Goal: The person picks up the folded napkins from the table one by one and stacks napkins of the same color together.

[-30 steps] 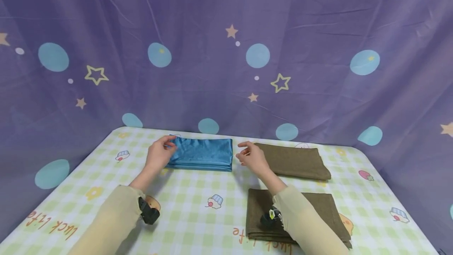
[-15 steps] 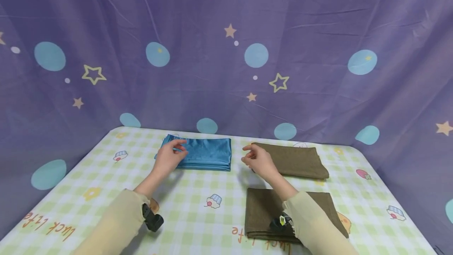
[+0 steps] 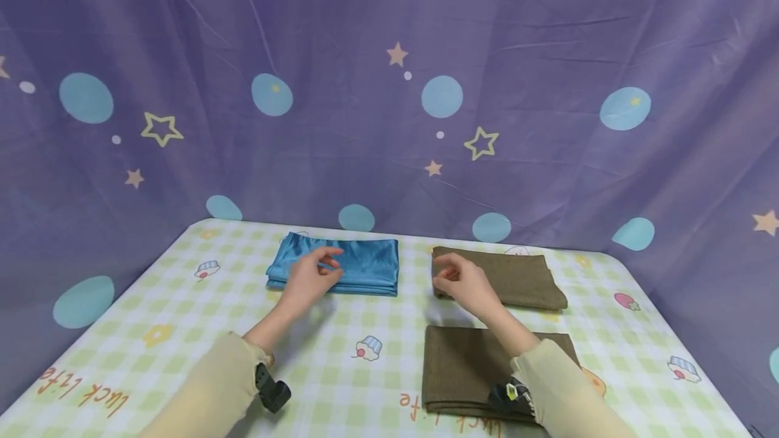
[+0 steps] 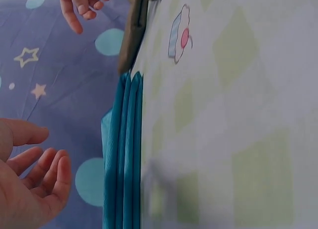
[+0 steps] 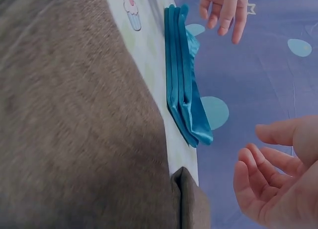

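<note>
A folded shiny blue cloth point(image 3: 371, 265) lies at the back left of the table. My left hand point(image 3: 312, 277) hovers above it, fingers loosely bent and holding nothing; the left wrist view shows this hand point(image 4: 35, 179) apart from the cloth's stacked folds point(image 4: 124, 159). At the back right is a folded brown cloth point(image 3: 517, 279). Over its left end hangs my right hand point(image 3: 468, 286), also empty with relaxed fingers, as the right wrist view shows point(image 5: 278, 174). A second folded brown cloth point(image 3: 456, 370) lies nearer, partly beneath my right forearm.
A green-and-white checked tablecloth point(image 3: 341, 391) with printed cupcakes covers the table. Behind the table hangs a purple curtain point(image 3: 365, 154) with stars and blue dots. Each wrist wears a small black device, one at the left sleeve point(image 3: 272, 389) and one at the right point(image 3: 505, 397).
Both hands have moved to the right: the left from the blue cloth's left end toward its middle, the right from the gap between cloths to over the rear brown cloth. The cloths have stayed in place.
</note>
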A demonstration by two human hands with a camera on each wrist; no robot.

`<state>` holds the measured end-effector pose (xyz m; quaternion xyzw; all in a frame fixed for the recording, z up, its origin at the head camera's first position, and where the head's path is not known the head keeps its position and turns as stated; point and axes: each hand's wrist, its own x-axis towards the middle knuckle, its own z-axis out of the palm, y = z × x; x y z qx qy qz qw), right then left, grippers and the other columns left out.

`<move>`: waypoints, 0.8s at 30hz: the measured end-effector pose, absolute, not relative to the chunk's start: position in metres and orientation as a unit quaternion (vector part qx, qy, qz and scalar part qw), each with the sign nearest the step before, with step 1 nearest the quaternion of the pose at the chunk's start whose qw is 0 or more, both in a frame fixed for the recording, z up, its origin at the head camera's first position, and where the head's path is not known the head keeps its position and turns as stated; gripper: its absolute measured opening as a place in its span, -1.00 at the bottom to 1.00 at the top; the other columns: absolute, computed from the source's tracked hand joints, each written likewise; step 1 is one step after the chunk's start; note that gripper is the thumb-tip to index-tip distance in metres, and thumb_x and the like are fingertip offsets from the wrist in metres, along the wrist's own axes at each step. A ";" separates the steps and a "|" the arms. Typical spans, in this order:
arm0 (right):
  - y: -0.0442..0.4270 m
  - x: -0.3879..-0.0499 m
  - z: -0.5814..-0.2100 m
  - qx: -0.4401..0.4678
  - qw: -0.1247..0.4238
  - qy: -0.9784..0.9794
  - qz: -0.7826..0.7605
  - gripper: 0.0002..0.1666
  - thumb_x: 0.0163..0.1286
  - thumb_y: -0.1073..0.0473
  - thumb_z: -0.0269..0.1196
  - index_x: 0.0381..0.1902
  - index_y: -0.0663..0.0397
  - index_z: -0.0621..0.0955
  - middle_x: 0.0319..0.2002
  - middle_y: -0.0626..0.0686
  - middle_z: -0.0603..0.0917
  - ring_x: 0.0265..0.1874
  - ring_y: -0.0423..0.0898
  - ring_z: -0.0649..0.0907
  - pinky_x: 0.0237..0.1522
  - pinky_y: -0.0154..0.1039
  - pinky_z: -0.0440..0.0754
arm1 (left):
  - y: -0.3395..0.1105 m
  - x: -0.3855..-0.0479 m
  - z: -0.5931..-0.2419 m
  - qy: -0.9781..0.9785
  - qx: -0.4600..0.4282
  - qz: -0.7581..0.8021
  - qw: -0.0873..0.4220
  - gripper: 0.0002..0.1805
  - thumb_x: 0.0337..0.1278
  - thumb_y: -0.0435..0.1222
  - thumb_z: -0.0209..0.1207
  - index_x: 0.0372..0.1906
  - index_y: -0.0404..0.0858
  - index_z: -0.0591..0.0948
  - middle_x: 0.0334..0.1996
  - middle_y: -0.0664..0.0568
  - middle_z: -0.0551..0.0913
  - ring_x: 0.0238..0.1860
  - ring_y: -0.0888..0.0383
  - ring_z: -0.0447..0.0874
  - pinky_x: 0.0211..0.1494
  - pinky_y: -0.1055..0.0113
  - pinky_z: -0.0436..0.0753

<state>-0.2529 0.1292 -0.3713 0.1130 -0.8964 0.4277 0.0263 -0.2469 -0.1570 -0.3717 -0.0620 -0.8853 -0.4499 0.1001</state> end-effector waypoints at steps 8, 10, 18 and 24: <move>0.146 -0.245 -0.374 0.122 0.023 -0.904 0.408 -0.59 0.17 0.18 0.28 0.01 0.08 0.53 -0.38 -0.06 0.62 -0.38 -0.19 0.60 -0.32 -0.25 0.53 | -0.141 -0.241 -0.377 -0.886 -0.066 -0.455 0.065 -0.61 -0.01 -0.33 0.24 0.01 -0.17 0.55 -0.25 -0.04 0.61 -0.29 0.12 0.63 -0.30 0.31 0.60; 0.151 -0.243 -0.374 0.124 0.024 -0.905 0.406 -0.59 0.17 0.19 0.27 0.01 0.09 0.53 -0.38 -0.06 0.62 -0.38 -0.19 0.60 -0.32 -0.26 0.53 | -0.136 -0.239 -0.377 -0.887 -0.067 -0.453 0.065 -0.61 -0.02 -0.33 0.25 0.00 -0.18 0.56 -0.28 -0.01 0.61 -0.31 0.13 0.63 -0.30 0.31 0.60; 0.169 -0.232 -0.373 0.133 0.029 -0.908 0.396 -0.64 0.20 0.18 0.25 -0.01 0.06 0.54 -0.35 -0.05 0.62 -0.36 -0.17 0.60 -0.32 -0.26 0.52 | -0.118 -0.231 -0.380 -0.881 -0.086 -0.462 0.051 -0.65 -0.03 -0.35 0.25 -0.05 -0.18 0.59 -0.35 0.08 0.60 -0.38 0.21 0.60 -0.34 0.35 0.58; 0.182 -0.224 -0.374 0.134 0.025 -0.909 0.395 -0.63 0.21 0.16 0.24 0.00 0.06 0.53 -0.33 -0.04 0.61 -0.34 -0.17 0.60 -0.33 -0.26 0.52 | -0.103 -0.223 -0.387 -0.881 -0.105 -0.461 0.026 -0.68 0.00 -0.34 0.24 -0.06 -0.24 0.59 -0.33 0.01 0.61 -0.37 0.19 0.59 -0.37 0.38 0.56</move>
